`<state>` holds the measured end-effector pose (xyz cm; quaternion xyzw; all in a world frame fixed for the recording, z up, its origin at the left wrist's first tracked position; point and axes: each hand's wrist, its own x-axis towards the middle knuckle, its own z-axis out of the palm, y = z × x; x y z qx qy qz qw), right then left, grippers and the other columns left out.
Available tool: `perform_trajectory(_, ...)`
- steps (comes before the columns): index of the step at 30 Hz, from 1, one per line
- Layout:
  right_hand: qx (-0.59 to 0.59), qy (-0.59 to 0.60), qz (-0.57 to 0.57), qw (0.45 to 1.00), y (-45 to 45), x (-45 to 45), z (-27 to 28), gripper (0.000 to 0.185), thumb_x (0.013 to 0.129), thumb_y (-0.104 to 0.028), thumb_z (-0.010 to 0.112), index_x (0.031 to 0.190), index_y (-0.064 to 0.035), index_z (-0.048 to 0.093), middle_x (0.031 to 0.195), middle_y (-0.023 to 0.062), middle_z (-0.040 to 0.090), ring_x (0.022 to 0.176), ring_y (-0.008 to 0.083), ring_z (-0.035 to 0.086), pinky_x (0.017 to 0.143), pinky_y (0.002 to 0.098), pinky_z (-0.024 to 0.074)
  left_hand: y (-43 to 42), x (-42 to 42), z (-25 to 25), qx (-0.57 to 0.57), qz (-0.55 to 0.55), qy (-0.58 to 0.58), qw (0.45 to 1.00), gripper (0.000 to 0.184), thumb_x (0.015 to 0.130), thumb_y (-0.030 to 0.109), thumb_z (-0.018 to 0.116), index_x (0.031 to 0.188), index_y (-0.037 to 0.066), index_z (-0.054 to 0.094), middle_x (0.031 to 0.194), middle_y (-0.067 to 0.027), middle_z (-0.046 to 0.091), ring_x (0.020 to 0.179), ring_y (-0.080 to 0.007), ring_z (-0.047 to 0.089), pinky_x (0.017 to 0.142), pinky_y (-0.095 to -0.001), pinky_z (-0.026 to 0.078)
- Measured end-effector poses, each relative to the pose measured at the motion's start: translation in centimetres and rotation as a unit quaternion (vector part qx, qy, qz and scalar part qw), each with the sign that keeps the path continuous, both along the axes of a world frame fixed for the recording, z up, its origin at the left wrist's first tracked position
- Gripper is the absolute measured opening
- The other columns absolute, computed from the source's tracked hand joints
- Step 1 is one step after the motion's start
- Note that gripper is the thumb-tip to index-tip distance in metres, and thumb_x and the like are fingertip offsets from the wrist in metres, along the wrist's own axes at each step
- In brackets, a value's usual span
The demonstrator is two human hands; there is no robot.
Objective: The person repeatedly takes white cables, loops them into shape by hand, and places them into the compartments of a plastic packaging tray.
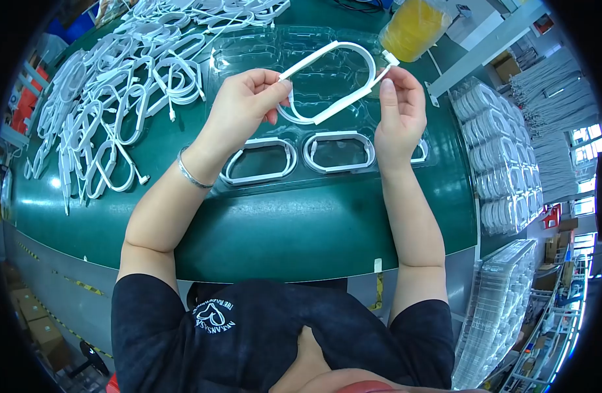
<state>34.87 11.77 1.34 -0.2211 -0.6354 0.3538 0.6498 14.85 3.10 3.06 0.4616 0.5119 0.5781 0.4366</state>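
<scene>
White cable point(343, 107) raised in 2 hands above a transparent tray point(245, 52)

The left hand point(252, 98) pinches the left end of the loop between thumb and fingers; the right hand point(400, 118) has thumb and fingertips closed on the cable near its plug point(389, 59). The hands are well apart, with the open loop between them, off the tray.

The step in hand seems to be shaping or settling the loop and its plug end. The next move probably calls for 2 steady pinches, so the loop does not spring wider.

In the tray's near row lie 2 wound coils point(258, 178), with part of a 3rd coil point(424, 150) showing beside the right wrist. A cable pile point(131, 92) crowds the left side, and a yellow roll point(415, 29) stands just beyond the plug. The freest room looks nearer the body, where green table point(301, 229) runs to its curved edge.
</scene>
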Motion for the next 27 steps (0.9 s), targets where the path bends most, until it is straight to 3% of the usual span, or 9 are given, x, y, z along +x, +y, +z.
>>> perform_trajectory(5,0.001,0.097,0.023,0.995,-0.4,0.2,0.2,0.035,0.086,0.001,0.062,0.117,0.0023,0.047,0.104,0.0111,0.059,0.094,0.0157,0.059,0.085,0.0274,0.0474,-0.4,0.7,0.4,0.012,-0.005,0.009,1.0,0.023,0.088,0.018,0.063,0.097,-0.002,0.062,0.075,-0.002,0.063,0.055,-0.0044,0.051,0.051,-0.0164,0.04)
perform_trajectory(7,0.189,-0.069,-0.102,0.974,-0.8,0.7,0.8,0.034,0.083,0.004,0.064,0.114,0.0016,0.051,0.103,0.0121,0.06,0.095,0.018,0.059,0.085,0.0287,0.0476,-0.6,0.8,0.5,0.007,-0.006,0.016,1.0,0.022,0.088,0.018,0.062,0.098,-0.002,0.062,0.075,-0.0018,0.062,0.055,-0.0045,0.051,0.051,-0.0167,0.041)
perform_trajectory(10,0.415,-0.244,-0.185,0.857,-1.2,1.6,3.6,0.012,0.077,0.0,0.07,0.087,-0.0032,0.066,0.104,0.0101,0.058,0.099,0.0219,0.056,0.082,0.0296,0.0466,-0.6,0.5,0.4,0.022,-0.011,0.025,0.999,0.023,0.088,0.018,0.062,0.1,-0.002,0.062,0.074,-0.0016,0.062,0.055,-0.0043,0.051,0.052,-0.0173,0.042)
perform_trajectory(14,0.091,-0.194,-0.037,0.976,-0.3,2.4,3.2,0.012,0.079,0.002,0.066,0.089,0.0035,0.062,0.113,0.0098,0.055,0.094,0.0157,0.059,0.075,0.0248,0.0507,-0.3,1.2,0.7,0.057,-0.022,0.045,0.997,0.025,0.087,0.018,0.063,0.1,-0.003,0.062,0.073,-0.002,0.063,0.055,-0.0049,0.052,0.052,-0.0189,0.044)
perform_trajectory(19,-0.055,-0.265,-0.054,0.961,2.8,6.1,4.0,0.033,0.076,0.006,0.064,0.108,0.0005,0.058,0.117,0.008,0.054,0.091,0.0126,0.058,0.074,0.0229,0.0512,4.3,3.9,1.2,0.071,-0.059,0.273,0.957,0.025,0.082,0.02,0.066,0.095,-0.002,0.065,0.069,-0.0064,0.065,0.056,-0.011,0.06,0.053,-0.0252,0.047)
perform_trajectory(20,-0.081,-0.278,-0.056,0.955,4.3,7.2,3.4,0.033,0.076,0.005,0.065,0.108,-0.0002,0.06,0.11,0.0062,0.059,0.089,0.0124,0.058,0.074,0.0236,0.0504,5.7,4.8,1.3,0.069,-0.07,0.316,0.944,0.027,0.082,0.024,0.065,0.094,0.0,0.066,0.07,-0.0093,0.066,0.059,-0.018,0.063,0.057,-0.0292,0.049)
perform_trajectory(22,-0.089,-0.319,-0.088,0.939,7.8,9.6,1.7,0.03,0.076,0.004,0.065,0.106,-0.0008,0.061,0.103,0.0055,0.062,0.088,0.0121,0.059,0.074,0.024,0.05,9.7,6.5,-0.1,0.096,-0.087,0.403,0.906,0.03,0.084,0.022,0.065,0.102,-0.001,0.064,0.073,-0.0077,0.066,0.061,-0.0129,0.062,0.057,-0.0265,0.048)
perform_trajectory(26,-0.078,-0.402,-0.163,0.898,12.0,12.8,-3.3,0.027,0.077,-0.001,0.067,0.103,-0.0031,0.064,0.088,0.0042,0.067,0.081,0.0108,0.062,0.073,0.0255,0.0498,15.4,10.0,-5.0,0.169,-0.037,0.498,0.849,0.049,0.084,0.026,0.063,0.126,0.003,0.051,0.069,-0.0113,0.065,0.061,-0.0262,0.063,0.06,-0.0322,0.051)
perform_trajectory(27,-0.087,-0.41,-0.168,0.892,12.2,13.2,-4.4,0.027,0.077,0.0,0.067,0.103,-0.0029,0.064,0.087,0.0042,0.067,0.078,0.0115,0.063,0.072,0.0257,0.0501,15.0,10.6,-4.3,0.084,-0.095,0.555,0.822,0.06,0.083,0.029,0.063,0.135,0.008,0.042,0.086,-0.0127,0.067,0.082,-0.0292,0.064,0.07,-0.0377,0.051)
